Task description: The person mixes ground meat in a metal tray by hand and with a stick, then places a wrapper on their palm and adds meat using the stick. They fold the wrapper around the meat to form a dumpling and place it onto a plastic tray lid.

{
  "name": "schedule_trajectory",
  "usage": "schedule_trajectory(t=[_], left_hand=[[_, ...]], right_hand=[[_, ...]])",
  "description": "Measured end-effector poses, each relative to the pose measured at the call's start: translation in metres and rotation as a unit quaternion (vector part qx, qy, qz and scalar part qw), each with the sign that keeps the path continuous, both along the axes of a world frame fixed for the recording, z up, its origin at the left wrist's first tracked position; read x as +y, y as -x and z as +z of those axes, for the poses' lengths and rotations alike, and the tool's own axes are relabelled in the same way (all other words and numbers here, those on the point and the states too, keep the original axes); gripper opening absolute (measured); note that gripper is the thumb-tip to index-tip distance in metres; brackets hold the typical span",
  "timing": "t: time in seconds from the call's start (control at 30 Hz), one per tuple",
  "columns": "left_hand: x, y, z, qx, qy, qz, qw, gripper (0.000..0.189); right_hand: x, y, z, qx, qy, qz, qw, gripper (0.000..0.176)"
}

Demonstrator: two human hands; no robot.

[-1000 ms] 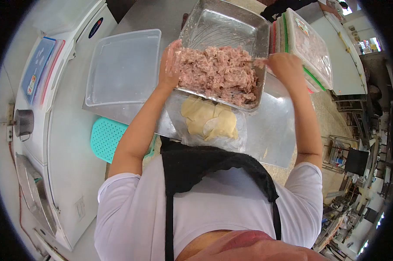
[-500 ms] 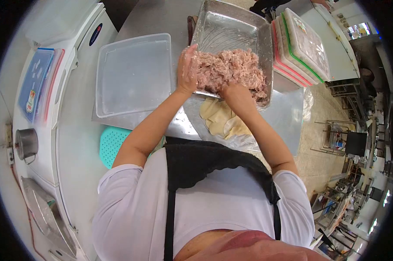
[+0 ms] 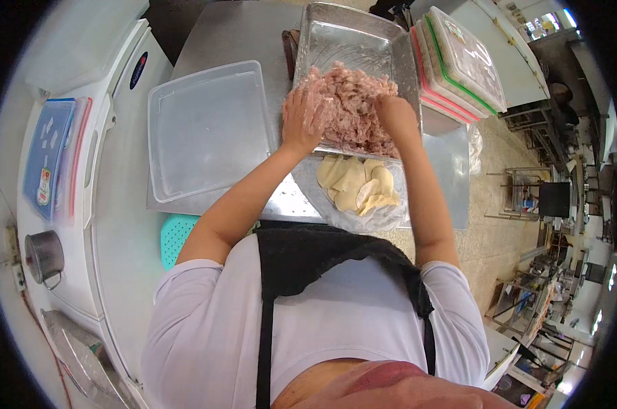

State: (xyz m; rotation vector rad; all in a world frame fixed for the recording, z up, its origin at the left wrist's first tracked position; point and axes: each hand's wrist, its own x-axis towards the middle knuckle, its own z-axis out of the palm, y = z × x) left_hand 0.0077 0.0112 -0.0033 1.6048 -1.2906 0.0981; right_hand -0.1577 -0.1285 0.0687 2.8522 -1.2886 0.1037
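A mound of pink ground meat [image 3: 353, 102] fills the near half of a deep metal tray [image 3: 353, 37]. My left hand [image 3: 305, 117] lies over the mound's left side, fingers stretched out and smeared with meat. On the right side of the mound, my right hand [image 3: 395, 117] is closed in a fist pressed against the meat, its fingertips hidden. Just in front of the tray, pale flat dough rounds [image 3: 353, 183] sit overlapping on a clear plastic sheet [image 3: 376, 221].
A clear plastic container [image 3: 209, 133] stands left of the tray on the metal table [image 3: 274, 194]. Stacked lidded boxes [image 3: 458, 65] stand to the right. Beyond the table's left edge are a white freezer [image 3: 127, 204] and a turquoise perforated item [image 3: 177, 238].
My right hand has moved from the mound's near edge up and right onto its side. My left hand has shifted inward over the meat, which is now gathered more compactly.
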Motion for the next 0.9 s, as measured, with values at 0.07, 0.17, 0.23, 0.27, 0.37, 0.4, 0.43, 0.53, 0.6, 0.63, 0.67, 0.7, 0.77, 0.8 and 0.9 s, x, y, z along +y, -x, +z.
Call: schedule_trajectory(t=[0.07,0.17,0.23,0.27,0.37,0.4,0.43,0.53,0.6,0.63,0.67,0.7,0.77,0.8,0.9], left_hand=[[0.0,0.004,-0.002,-0.039,-0.016,0.026,0.999,0.044],[0.001,0.005,0.005,-0.035,-0.034,0.017,0.999,0.046],[0.001,0.005,0.007,-0.034,-0.059,0.021,0.997,0.046],[0.0,0.004,0.004,-0.025,-0.046,0.016,0.998,0.045],[-0.001,0.005,0.001,-0.042,-0.04,0.018,0.998,0.043],[-0.001,0.006,0.001,-0.043,-0.041,0.021,0.998,0.043],[-0.002,0.007,0.001,-0.051,-0.047,0.028,0.997,0.042],[-0.003,0.008,0.006,-0.056,-0.05,0.03,0.997,0.039],[-0.003,0.008,0.006,-0.053,-0.049,0.028,0.997,0.038],[-0.004,0.009,0.004,-0.065,-0.036,0.033,0.997,0.037],[-0.005,0.008,0.003,-0.076,-0.023,0.04,0.996,0.036],[-0.007,0.006,0.003,-0.078,-0.026,0.048,0.995,0.036],[-0.008,0.008,0.001,-0.052,-0.035,0.03,0.998,0.041],[-0.008,0.009,0.002,-0.053,-0.039,0.034,0.997,0.041],[-0.01,0.009,0.006,-0.047,0.0,0.017,0.999,0.04]], right_hand=[[-0.015,0.012,0.003,0.008,-0.015,0.001,1.0,0.031],[-0.026,0.032,0.02,0.049,-0.011,0.036,0.998,0.034],[-0.032,0.037,0.053,0.073,-0.012,0.018,0.997,0.038],[-0.025,0.04,0.084,0.1,0.019,0.034,0.994,0.038],[-0.021,0.051,0.138,0.15,0.085,0.068,0.983,0.036],[-0.025,0.057,0.143,0.172,0.12,0.085,0.974,0.034],[-0.032,0.063,0.14,0.171,0.119,0.087,0.974,0.034],[-0.066,0.074,0.11,0.242,0.223,0.11,0.938,0.024],[-0.079,0.08,0.068,0.27,0.294,0.188,0.897,0.013],[-0.079,0.084,0.051,0.266,0.292,0.192,0.898,0.013],[-0.078,0.088,0.034,0.234,0.293,0.241,0.895,0.011],[-0.075,0.091,0.028,0.202,0.293,0.291,0.888,0.01],[-0.078,0.105,0.025,0.183,0.288,0.29,0.894,0.01],[-0.08,0.11,0.025,0.18,0.246,0.271,0.913,0.012],[-0.083,0.114,0.027,0.151,0.16,0.257,0.941,0.02]])
